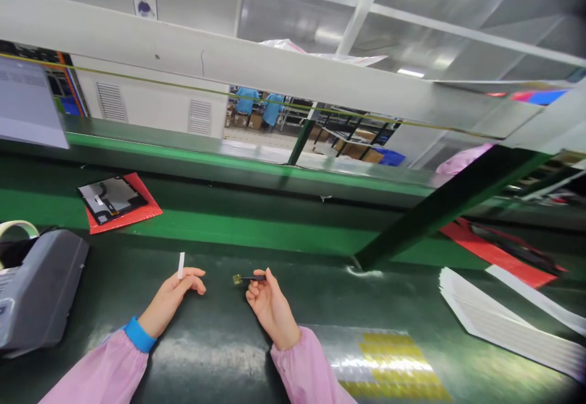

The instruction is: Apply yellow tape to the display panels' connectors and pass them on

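My left hand [176, 294], with a blue band at the wrist, is closed with a narrow white strip [181, 265] standing up from its fingers. To its right, my right hand [272, 309] is closed around black tweezers [254, 278] that point left. A small yellowish, see-through piece of film [237, 279] is at the tweezers' tip. Both hands are above the dark green worktop [220, 343], apart from each other. Below and right of my right hand lies a clear sheet [339, 355] with rows of yellow film pieces [394, 361].
A grey tape dispenser [50, 288] stands at the left. Behind it, a flat panel with a dark ribbon [110, 196] lies on a red bag [149, 205]. A green post [425, 221] slants up on the right, near white strips [499, 331] and another red bag [531, 273].
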{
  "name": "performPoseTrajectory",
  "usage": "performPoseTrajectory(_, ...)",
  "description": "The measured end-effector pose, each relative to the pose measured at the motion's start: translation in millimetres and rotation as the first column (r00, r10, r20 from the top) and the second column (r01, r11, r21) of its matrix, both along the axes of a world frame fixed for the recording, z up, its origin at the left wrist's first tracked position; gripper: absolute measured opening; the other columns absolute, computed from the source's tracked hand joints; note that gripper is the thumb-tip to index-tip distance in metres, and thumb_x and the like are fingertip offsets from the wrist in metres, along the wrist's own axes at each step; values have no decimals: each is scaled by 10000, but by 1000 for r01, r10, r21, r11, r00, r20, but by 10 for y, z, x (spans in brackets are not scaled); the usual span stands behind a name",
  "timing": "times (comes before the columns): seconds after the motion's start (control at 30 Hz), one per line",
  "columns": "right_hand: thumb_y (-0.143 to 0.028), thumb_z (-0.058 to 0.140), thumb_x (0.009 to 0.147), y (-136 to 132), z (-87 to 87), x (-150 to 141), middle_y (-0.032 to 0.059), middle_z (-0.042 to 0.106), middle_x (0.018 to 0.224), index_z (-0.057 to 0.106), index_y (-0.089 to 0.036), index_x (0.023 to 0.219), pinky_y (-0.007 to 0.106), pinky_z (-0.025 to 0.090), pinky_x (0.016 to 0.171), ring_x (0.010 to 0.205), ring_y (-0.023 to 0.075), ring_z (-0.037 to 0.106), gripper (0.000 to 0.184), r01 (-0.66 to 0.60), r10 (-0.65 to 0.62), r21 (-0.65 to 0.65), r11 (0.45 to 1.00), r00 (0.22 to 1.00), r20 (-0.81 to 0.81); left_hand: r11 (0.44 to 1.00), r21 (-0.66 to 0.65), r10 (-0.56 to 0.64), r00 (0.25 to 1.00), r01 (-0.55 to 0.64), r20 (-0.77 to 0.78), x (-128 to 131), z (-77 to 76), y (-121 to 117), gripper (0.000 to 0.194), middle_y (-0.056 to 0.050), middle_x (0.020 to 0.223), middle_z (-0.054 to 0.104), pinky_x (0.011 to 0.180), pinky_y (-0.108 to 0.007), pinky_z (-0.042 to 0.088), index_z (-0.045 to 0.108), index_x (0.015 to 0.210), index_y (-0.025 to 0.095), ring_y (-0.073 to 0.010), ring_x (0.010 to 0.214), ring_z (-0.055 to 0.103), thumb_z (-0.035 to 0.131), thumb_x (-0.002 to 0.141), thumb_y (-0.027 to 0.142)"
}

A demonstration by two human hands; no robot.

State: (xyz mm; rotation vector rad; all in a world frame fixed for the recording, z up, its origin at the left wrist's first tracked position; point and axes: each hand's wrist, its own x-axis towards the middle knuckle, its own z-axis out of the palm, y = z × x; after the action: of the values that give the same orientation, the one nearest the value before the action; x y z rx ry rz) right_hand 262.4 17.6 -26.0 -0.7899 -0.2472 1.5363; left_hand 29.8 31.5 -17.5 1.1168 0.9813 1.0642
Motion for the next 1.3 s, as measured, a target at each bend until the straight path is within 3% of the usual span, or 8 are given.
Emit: performPoseTrajectory(1.3, -474, 898, 637, -31, -55, 6, -33, 573, 609, 707, -161, 786, 220, 441, 536, 525, 74, 483, 396, -44, 43, 27, 999, 998, 47, 998, 56, 16, 999, -13, -47, 10, 37, -31, 380, -55, 767, 699, 841, -362, 458, 669, 965, 152, -217, 785, 628, 645, 841, 510)
